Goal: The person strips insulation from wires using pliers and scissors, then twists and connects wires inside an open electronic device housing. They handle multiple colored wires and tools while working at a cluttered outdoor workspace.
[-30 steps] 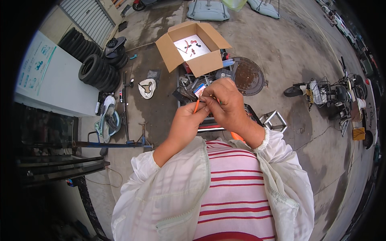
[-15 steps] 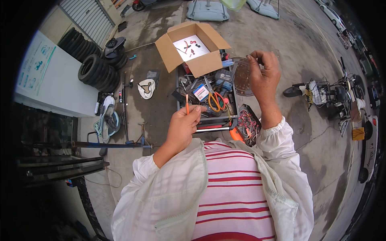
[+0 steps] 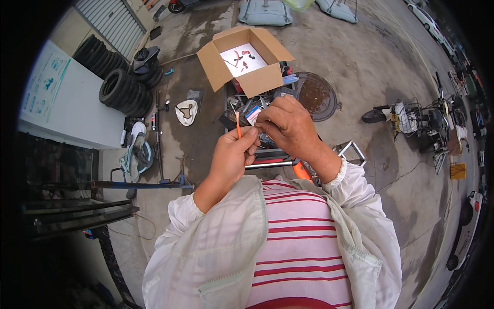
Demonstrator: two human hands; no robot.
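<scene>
Presently, head view, the only one: left hand [image 3: 234, 153] is closed on a slim orange wire [image 3: 239, 132], or what looks like one, pinched between thumb and fingers. The wire's long axis runs close to upright in view, pointing away from the body; its far end is paler and frayed-looking and stands clear of the fingers. Right hand [image 3: 294, 126] arches in from the right, thumb and forefinger drawn together, tips just beside the left thumb; whether anything fine sits between them is too small to tell. Main relation: the wire's exposed length lies left of the right fingertips, its pale end up and to the left of them, with a narrow gap between; left hand is the nearer, being on it. Both hands hang over the near part of a tool tray [image 3: 224, 92], inside its near edge, where a silver bar [image 3: 268, 165] runs crosswise. Containers: tray holds a jumble of tools, partly hidden by the right hand, plus a blue-and-white packet [image 3: 252, 115] just beyond the fingertips. At the tray's far end, an open cardboard box [image 3: 262, 81], flaps spread; on its floor, a white sheet [image 3: 257, 64] bearing small red and black pieces [image 3: 245, 52], scattered from the far edge toward the near left corner.
</scene>
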